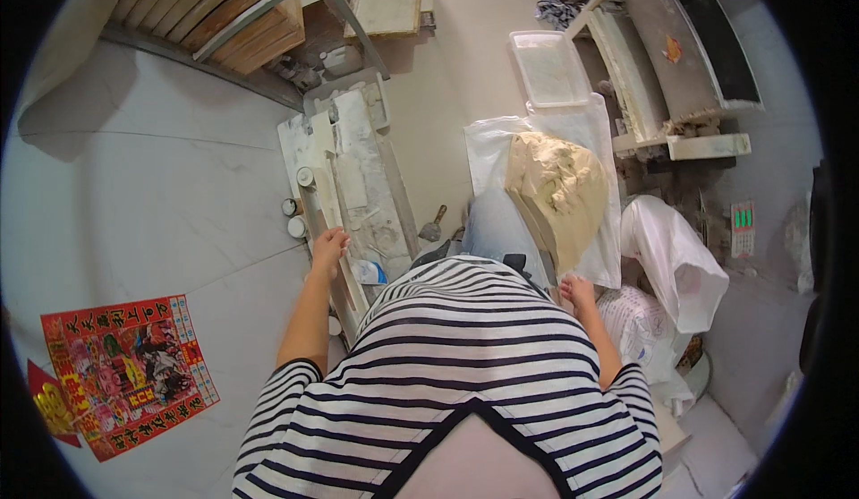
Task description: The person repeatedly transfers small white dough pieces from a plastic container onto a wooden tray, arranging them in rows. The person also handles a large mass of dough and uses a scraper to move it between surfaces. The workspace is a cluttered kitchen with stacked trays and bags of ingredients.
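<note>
My left hand [329, 249] hovers over the near side of a low, white-dusted work table [386, 203], its fingers loosely bent and nothing visible in them. Long pale wooden strips [327, 197] lie along that side. A white and blue packet [368, 272] rests near the hand on the table. Low on my other side, my right hand [577, 289] has its fingers loosely curled, with no object visible in it. Just beyond it is a large pale yellow clay-like block [560, 187], rough and lumpy on top. White plastic sheeting [486, 140] lies under the block, close to my jeans-clad leg.
A scraper [434, 225] lies on the floor. Lidded jars [296, 226] stand beside the table. A white plastic tray [551, 69] sits past the block. White sacks [674, 264] crowd the right side, below a curved-panel machine [684, 42]. A metal rack [241, 15] holds boards.
</note>
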A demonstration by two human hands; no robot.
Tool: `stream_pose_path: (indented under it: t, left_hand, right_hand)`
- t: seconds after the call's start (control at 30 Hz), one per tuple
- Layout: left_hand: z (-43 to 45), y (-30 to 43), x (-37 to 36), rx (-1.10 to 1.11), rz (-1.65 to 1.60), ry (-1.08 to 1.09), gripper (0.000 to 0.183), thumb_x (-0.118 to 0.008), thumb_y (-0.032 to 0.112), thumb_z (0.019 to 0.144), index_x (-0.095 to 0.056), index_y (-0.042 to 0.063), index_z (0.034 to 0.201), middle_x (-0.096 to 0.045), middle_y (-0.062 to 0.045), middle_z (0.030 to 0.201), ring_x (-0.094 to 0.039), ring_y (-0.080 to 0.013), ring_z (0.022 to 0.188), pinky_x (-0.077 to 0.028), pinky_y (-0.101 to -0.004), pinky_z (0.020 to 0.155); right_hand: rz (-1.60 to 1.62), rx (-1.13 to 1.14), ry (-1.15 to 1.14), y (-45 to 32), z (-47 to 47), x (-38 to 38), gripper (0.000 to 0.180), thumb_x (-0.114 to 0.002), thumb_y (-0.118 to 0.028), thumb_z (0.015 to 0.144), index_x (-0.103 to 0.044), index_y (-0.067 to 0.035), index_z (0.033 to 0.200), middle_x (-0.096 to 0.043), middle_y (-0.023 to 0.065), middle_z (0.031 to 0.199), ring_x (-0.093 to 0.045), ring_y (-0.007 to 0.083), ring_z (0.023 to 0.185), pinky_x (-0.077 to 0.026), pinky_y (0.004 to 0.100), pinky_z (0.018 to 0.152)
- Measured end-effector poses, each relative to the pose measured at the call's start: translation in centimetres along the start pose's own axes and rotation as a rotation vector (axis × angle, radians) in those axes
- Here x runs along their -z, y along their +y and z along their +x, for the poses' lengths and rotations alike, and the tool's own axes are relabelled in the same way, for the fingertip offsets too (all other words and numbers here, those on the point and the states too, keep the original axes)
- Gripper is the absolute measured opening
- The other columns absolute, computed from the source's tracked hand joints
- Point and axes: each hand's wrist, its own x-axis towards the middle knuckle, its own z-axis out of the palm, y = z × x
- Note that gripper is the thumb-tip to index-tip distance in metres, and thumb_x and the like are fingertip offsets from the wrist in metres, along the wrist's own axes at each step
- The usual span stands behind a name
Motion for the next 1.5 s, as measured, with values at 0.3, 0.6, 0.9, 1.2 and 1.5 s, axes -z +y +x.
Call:
stream_pose_path:
  t: [0.3, 0.6, 0.9, 1.2, 1.5]
  left_hand:
    - [5.8, 1.4, -2.1, 0.122, -0.33, 0.143, 0.032, -0.061, 0.022, 0.094, -0.059, 0.004, 0.12, -0.067, -0.002, 0.09, -0.061, -0.0094, 0.071, -0.047, -0.0223, 0.062]
    - [10.9, 20.1, -8.4, 0.279, 0.051, 0.164, 0.037, -0.061, 0.021, 0.094, -0.058, 0.001, 0.125, -0.068, -0.006, 0.103, -0.064, -0.0132, 0.093, -0.049, -0.0255, 0.077]
    - [14.9, 34.0, -12.6, 0.389, 0.121, 0.174, 0.04, -0.058, 0.021, 0.097, -0.054, -0.005, 0.127, -0.067, -0.011, 0.112, -0.064, -0.0174, 0.101, -0.049, -0.029, 0.089]
    - [19.2, 32.9, -16.0, 0.297, 0.029, 0.071, 0.035, -0.061, 0.014, 0.095, -0.056, -0.001, 0.126, -0.067, -0.011, 0.113, -0.064, -0.0164, 0.102, -0.049, -0.028, 0.092]
    - [20.3, 29.9, -16.0, 0.305, 0.21, 0.037, 0.032, -0.063, 0.018, 0.092, -0.062, 0.002, 0.12, -0.07, -0.008, 0.108, -0.066, -0.0134, 0.098, -0.05, -0.0269, 0.087]
  right_hand:
    - [-0.362, -0.058, -0.14, -21.5, 14.3, -13.0, 0.018, -0.058, -0.023, 0.09, -0.062, -0.005, 0.093, -0.065, 0.0042, 0.083, -0.062, 0.0122, 0.068, -0.05, 0.026, 0.06]
    - [-0.194, 0.047, -0.313, -51.9, 38.1, -39.7, 0.016, -0.061, -0.018, 0.09, -0.059, -0.003, 0.096, -0.066, 0.008, 0.086, -0.065, 0.0168, 0.071, -0.054, 0.0278, 0.063]
    - [0.345, -0.087, -0.474, -69.9, 47.9, -66.8, 0.019, -0.059, -0.017, 0.093, -0.058, -0.001, 0.102, -0.066, 0.01, 0.095, -0.067, 0.0173, 0.078, -0.058, 0.0275, 0.066]
    - [0.687, 0.073, -0.495, -81.4, 58.6, -83.2, 0.037, -0.061, -0.02, 0.093, -0.043, 0.001, 0.118, -0.05, 0.0184, 0.116, -0.054, 0.0265, 0.106, -0.053, 0.0404, 0.086]
    - [0.614, 0.019, -0.372, -90.5, 57.9, -77.1, 0.019, -0.056, -0.016, 0.089, -0.053, -0.005, 0.104, -0.06, 0.0126, 0.087, -0.059, 0.023, 0.068, -0.052, 0.0313, 0.047]
